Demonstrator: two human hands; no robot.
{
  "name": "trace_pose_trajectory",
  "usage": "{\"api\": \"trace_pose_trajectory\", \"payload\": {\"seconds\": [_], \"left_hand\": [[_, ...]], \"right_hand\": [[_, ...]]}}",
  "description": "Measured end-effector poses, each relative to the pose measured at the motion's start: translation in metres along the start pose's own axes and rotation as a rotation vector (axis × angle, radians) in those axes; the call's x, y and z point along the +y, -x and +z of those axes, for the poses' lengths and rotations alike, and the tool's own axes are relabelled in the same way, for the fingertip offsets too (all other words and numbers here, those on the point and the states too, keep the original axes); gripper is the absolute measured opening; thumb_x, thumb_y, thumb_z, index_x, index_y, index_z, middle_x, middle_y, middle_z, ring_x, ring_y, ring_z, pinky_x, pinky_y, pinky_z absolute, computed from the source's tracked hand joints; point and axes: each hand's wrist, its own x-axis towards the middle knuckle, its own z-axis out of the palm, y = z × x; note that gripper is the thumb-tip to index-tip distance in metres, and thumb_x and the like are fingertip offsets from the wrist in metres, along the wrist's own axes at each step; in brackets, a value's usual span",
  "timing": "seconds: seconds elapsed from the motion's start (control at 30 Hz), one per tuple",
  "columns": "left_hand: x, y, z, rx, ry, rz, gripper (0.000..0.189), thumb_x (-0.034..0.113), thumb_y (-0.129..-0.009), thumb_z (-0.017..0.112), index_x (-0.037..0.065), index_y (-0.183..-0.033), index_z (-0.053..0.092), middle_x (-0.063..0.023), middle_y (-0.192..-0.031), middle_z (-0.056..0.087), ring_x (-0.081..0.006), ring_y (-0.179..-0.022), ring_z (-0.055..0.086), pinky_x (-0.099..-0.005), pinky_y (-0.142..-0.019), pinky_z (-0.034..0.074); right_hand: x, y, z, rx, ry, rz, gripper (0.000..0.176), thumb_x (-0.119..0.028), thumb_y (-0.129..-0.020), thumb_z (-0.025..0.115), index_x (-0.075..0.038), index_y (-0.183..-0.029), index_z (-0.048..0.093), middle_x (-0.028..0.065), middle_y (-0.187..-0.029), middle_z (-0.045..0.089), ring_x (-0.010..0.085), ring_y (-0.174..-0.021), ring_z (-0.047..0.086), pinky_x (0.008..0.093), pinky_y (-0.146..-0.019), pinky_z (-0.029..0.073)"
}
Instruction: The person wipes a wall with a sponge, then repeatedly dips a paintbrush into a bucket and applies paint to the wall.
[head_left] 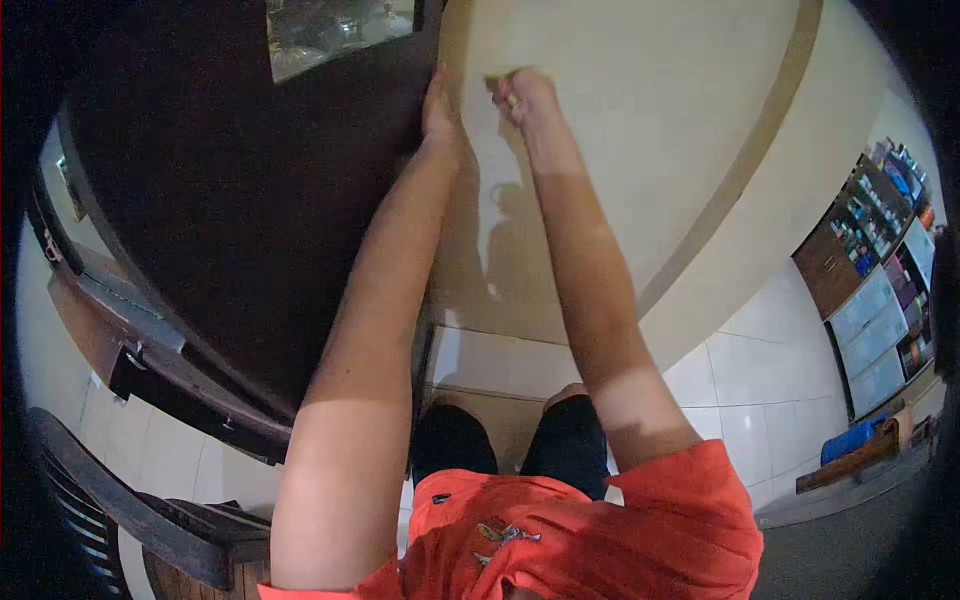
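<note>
My left hand (438, 112) is raised, its fingers stretched out along the edge of a dark brown panel (250, 190). To its right, my right hand (527, 95) is closed in a fist in front of a cream wall (640, 120). A small yellow-green bit (491, 82) pokes out at the fingers of that fist; I cannot tell what it is. Most of it is hidden by the hand, which is slightly blurred. High on the dark panel is a glass pane (345, 35) with shiny shapes showing in it.
A dark wooden chair (130, 500) stands at the lower left. Drawers or a low cabinet (150, 370) jut out at the left. Shelves full of small items (870, 220) stand far right on the white tiled floor (740, 390). A wooden piece with something blue (850, 440) lies below them.
</note>
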Motion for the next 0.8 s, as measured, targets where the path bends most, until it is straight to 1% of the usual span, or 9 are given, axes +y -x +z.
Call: {"api": "trace_pose_trajectory", "payload": {"seconds": [0.07,0.17,0.27,0.33,0.43,0.47,0.53,0.73,0.8], "left_hand": [[-0.012,0.017,-0.011,-0.006,-0.151,0.133,0.055,0.035,-0.093,0.029,0.012,-0.142,0.023,-0.0047,-0.148,0.019,-0.0274,-0.138,0.008,-0.052,-0.108,-0.008],[-0.013,0.023,-0.013,0.079,-0.193,0.052,0.057,0.038,-0.093,0.028,0.012,-0.142,0.022,-0.0038,-0.149,0.018,-0.028,-0.138,0.006,-0.0518,-0.108,-0.008],[-0.013,0.031,-0.028,0.092,-0.007,0.005,0.057,0.039,-0.093,0.029,0.012,-0.142,0.022,-0.0039,-0.149,0.018,-0.0283,-0.138,0.006,-0.0517,-0.108,-0.008],[-0.016,0.038,-0.033,0.036,-0.076,0.012,0.057,0.039,-0.093,0.03,0.012,-0.142,0.022,-0.0042,-0.149,0.017,-0.0288,-0.138,0.007,-0.0515,-0.108,-0.008],[-0.027,0.045,-0.041,-0.059,-0.139,0.127,0.057,0.04,-0.093,0.03,0.012,-0.142,0.022,-0.0049,-0.149,0.017,-0.0296,-0.138,0.007,-0.0518,-0.108,-0.008],[-0.03,0.045,-0.043,-0.09,-0.143,0.217,0.057,0.04,-0.093,0.03,0.012,-0.142,0.023,-0.0052,-0.149,0.017,-0.03,-0.138,0.007,-0.0523,-0.107,-0.008],[-0.018,0.033,-0.031,-0.032,-0.094,0.134,0.057,0.04,-0.092,0.03,0.012,-0.142,0.024,-0.0054,-0.149,0.017,-0.0299,-0.138,0.007,-0.0529,-0.107,-0.009],[0.001,0.011,0.0,0.035,-0.182,0.062,0.057,0.041,-0.091,0.033,0.015,-0.141,0.026,-0.003,-0.149,0.019,-0.0274,-0.138,0.008,-0.0544,-0.106,-0.011],[-0.001,0.009,-0.001,0.021,-0.17,0.071,0.058,0.042,-0.091,0.034,0.015,-0.141,0.025,-0.0012,-0.148,0.019,-0.0262,-0.138,0.008,-0.0543,-0.106,-0.011]], "right_hand": [[-0.023,-0.031,0.014,-0.056,0.221,-0.032,0.01,0.005,-0.072,0.041,0.001,-0.074,0.05,0.0107,-0.061,0.051,0.0205,-0.051,0.051,0.0293,-0.04,0.04],[-0.061,-0.028,0.046,-0.017,0.149,-0.09,0.01,0.003,-0.074,0.043,0.001,-0.076,0.052,0.0121,-0.06,0.052,0.0207,-0.05,0.052,0.0309,-0.038,0.039],[-0.087,0.002,0.06,-0.029,0.231,-0.231,0.014,-0.005,-0.084,0.042,0.0,-0.077,0.053,0.0076,-0.057,0.049,0.0153,-0.046,0.047,0.0286,-0.036,0.034],[-0.094,0.013,0.065,-0.042,0.284,-0.325,0.02,-0.011,-0.09,0.042,0.0,-0.077,0.053,0.0047,-0.054,0.048,0.0116,-0.044,0.044,0.0271,-0.035,0.031],[-0.092,-0.004,0.062,-0.075,0.358,-0.318,0.022,-0.016,-0.09,0.045,-0.001,-0.079,0.055,0.0073,-0.056,0.051,0.0128,-0.043,0.045,0.0287,-0.036,0.034],[-0.081,-0.016,0.055,-0.075,0.36,-0.318,0.022,-0.016,-0.09,0.045,-0.001,-0.079,0.055,0.0073,-0.056,0.051,0.0128,-0.043,0.045,0.0287,-0.036,0.034],[-0.041,-0.046,0.029,-0.121,0.424,-0.449,0.008,-0.002,-0.079,0.047,0.001,-0.081,0.053,0.0135,-0.061,0.053,0.02,-0.044,0.05,0.0318,-0.034,0.037],[0.089,-0.02,-0.034,0.089,0.436,-0.392,0.015,-0.014,-0.085,0.051,0.0,-0.088,0.049,0.0134,-0.06,0.054,0.0174,-0.035,0.045,0.0304,-0.03,0.034],[0.133,-0.047,-0.072,0.083,0.796,-0.257,0.021,-0.013,-0.078,0.054,0.004,-0.09,0.049,0.0191,-0.079,0.061,0.0346,-0.07,0.06,0.042,-0.061,0.047]]}}
